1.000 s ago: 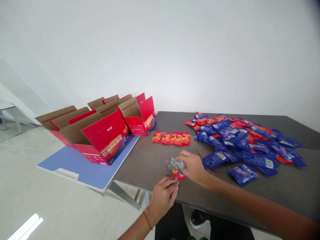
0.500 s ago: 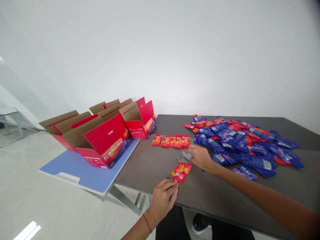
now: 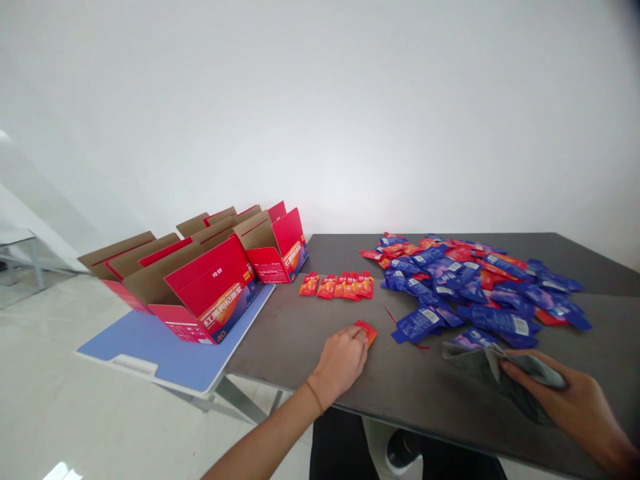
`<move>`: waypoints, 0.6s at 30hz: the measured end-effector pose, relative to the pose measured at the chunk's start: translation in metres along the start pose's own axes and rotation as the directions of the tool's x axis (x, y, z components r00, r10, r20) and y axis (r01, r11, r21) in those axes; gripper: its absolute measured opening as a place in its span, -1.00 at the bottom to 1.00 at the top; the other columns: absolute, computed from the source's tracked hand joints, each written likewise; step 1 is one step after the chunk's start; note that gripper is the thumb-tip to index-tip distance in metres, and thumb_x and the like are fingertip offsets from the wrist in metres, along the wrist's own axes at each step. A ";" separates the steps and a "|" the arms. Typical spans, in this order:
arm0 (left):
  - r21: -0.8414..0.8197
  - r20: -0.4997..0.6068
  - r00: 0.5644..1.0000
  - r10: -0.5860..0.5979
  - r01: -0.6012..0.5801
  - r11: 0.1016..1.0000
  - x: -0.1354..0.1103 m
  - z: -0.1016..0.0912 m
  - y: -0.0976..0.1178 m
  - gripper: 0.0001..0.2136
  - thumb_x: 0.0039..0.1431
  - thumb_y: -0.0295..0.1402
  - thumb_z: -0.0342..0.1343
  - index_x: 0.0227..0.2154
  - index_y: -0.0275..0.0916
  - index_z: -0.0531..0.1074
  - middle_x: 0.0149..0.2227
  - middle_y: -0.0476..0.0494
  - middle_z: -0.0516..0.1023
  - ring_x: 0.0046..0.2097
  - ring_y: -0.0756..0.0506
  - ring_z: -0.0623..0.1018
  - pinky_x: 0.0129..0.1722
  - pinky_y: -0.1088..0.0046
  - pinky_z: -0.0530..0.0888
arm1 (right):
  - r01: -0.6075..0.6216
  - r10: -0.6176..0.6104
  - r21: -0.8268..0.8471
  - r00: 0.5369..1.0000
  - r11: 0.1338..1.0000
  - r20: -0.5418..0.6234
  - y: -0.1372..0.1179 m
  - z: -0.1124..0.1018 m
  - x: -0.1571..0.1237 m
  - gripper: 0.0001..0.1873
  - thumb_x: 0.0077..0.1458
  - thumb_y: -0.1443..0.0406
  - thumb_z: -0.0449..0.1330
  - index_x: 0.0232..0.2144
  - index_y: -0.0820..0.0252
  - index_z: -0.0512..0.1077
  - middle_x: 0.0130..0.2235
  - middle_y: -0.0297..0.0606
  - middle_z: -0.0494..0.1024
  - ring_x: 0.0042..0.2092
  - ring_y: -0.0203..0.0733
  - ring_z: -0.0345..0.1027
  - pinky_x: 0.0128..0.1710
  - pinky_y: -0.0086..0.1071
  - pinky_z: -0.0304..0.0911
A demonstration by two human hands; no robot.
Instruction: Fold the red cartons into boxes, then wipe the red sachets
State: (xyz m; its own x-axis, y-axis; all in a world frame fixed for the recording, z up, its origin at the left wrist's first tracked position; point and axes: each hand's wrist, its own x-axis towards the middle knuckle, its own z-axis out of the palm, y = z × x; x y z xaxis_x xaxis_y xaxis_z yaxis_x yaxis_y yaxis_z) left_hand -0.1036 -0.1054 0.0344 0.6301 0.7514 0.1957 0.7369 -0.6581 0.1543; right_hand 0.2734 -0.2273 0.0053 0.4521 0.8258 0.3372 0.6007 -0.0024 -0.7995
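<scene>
My left hand [image 3: 341, 360] is closed on a red-orange sachet [image 3: 369, 331] lying on the grey table [image 3: 295, 333]; its fingers cover most of the sachet. At the lower right, my right hand [image 3: 575, 397] grips a crumpled grey cloth [image 3: 493, 367] that hangs just over the near side of the table. Beyond my left hand, several red sachets [image 3: 327, 287] lie in a row, the right-hand ones overlapping. Close to the cloth is a heap of blue and red sachets [image 3: 450, 273], its nearest blue sachet [image 3: 417, 325] at the left front.
Open red cartons [image 3: 205, 287] with raised brown flaps stand at the left on a blue-topped small table [image 3: 185, 357]. Another open carton [image 3: 277, 250] sits at the grey table's left edge. A thin red strip [image 3: 391, 315] lies near the heap. A white wall rises behind.
My right hand has swung right and nearer with the cloth, away from the row. My left hand has moved forward over the single red sachet and covers it. A blue sachet at the heap's front is uncovered.
</scene>
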 end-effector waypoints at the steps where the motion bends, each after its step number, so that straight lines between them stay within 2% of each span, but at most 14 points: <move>1: 0.031 0.043 0.999 0.001 -0.003 1.000 0.010 0.003 0.004 -0.75 0.49 -0.37 -0.05 -0.02 -0.28 0.52 0.04 -0.24 0.62 0.08 -0.18 0.60 0.14 0.27 0.54 | -0.070 0.071 0.020 0.997 0.997 -0.029 0.012 -0.004 -0.007 -0.92 0.01 -0.02 0.35 -0.39 -0.39 0.65 -0.33 -0.23 0.70 -0.31 0.19 0.61 -0.42 -0.07 0.49; 3: 0.093 0.120 0.992 -0.023 0.012 0.996 0.026 0.010 0.011 -0.74 0.48 -0.37 -0.06 -0.06 -0.32 0.53 -0.01 -0.29 0.63 0.01 -0.20 0.63 0.08 0.25 0.57 | -0.183 0.187 0.057 0.978 0.982 -0.091 0.029 -0.009 -0.018 -0.97 -0.03 -0.01 0.38 -0.45 -0.46 0.65 -0.40 -0.25 0.68 -0.38 0.23 0.60 -0.54 -0.10 0.44; 5: 0.134 0.165 0.985 -0.049 0.027 0.991 0.034 0.019 0.015 -0.72 0.49 -0.37 -0.08 -0.11 -0.33 0.55 -0.07 -0.31 0.63 -0.05 -0.22 0.64 0.00 0.21 0.60 | -0.222 0.229 0.060 0.964 0.973 -0.139 0.040 -0.012 -0.027 -0.94 -0.04 0.00 0.37 -0.47 -0.54 0.64 -0.44 -0.28 0.67 -0.40 0.24 0.59 -0.60 -0.12 0.41; 7: 0.157 0.178 0.983 -0.051 0.023 0.987 0.037 0.025 0.017 -0.71 0.48 -0.39 -0.09 -0.14 -0.35 0.56 -0.10 -0.33 0.63 -0.06 -0.24 0.64 -0.02 0.18 0.60 | -0.203 0.205 0.030 0.968 0.979 -0.146 0.044 -0.013 -0.032 -0.92 -0.04 -0.02 0.34 -0.45 -0.60 0.62 -0.41 -0.34 0.67 -0.33 0.28 0.61 -0.55 -0.09 0.45; 11: 0.171 0.205 0.977 -0.059 0.024 0.985 0.038 0.029 0.016 -0.75 0.43 -0.40 -0.03 -0.13 -0.36 0.56 -0.08 -0.38 0.62 -0.04 -0.27 0.63 -0.01 0.14 0.61 | -0.171 0.168 -0.026 0.983 0.985 -0.076 0.040 -0.012 -0.037 -0.91 -0.05 -0.07 0.30 -0.41 -0.61 0.59 -0.32 -0.47 0.69 -0.21 0.33 0.62 -0.32 0.04 0.53; 14: 0.173 0.230 0.969 -0.085 0.045 0.984 0.039 0.026 0.015 -0.76 0.40 -0.43 -0.01 -0.10 -0.36 0.56 -0.06 -0.39 0.62 -0.05 -0.27 0.64 -0.03 0.15 0.62 | -0.190 0.186 -0.032 0.978 0.981 -0.097 0.036 -0.008 -0.040 -0.91 -0.05 -0.12 0.27 -0.41 -0.61 0.56 -0.37 -0.49 0.67 -0.24 0.33 0.61 -0.33 0.06 0.52; 18: 0.195 0.281 0.956 -0.090 0.035 0.980 0.045 0.020 0.017 -0.77 0.37 -0.48 -0.01 -0.16 -0.37 0.58 -0.14 -0.42 0.63 -0.08 -0.31 0.66 -0.07 0.10 0.64 | -0.188 0.182 -0.032 0.975 0.982 -0.130 0.037 -0.003 -0.046 -0.89 -0.05 -0.14 0.24 -0.39 -0.64 0.54 -0.36 -0.48 0.67 -0.22 0.34 0.61 -0.33 0.09 0.50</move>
State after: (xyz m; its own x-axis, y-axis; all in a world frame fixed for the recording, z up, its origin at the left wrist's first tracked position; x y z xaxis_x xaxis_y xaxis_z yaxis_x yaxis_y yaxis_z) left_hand -0.0581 -0.0817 0.0269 0.6047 0.7903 -0.0988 0.7919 -0.6098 -0.0308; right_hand 0.2764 -0.2670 -0.0381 0.6358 0.7311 0.2474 0.5259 -0.1757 -0.8322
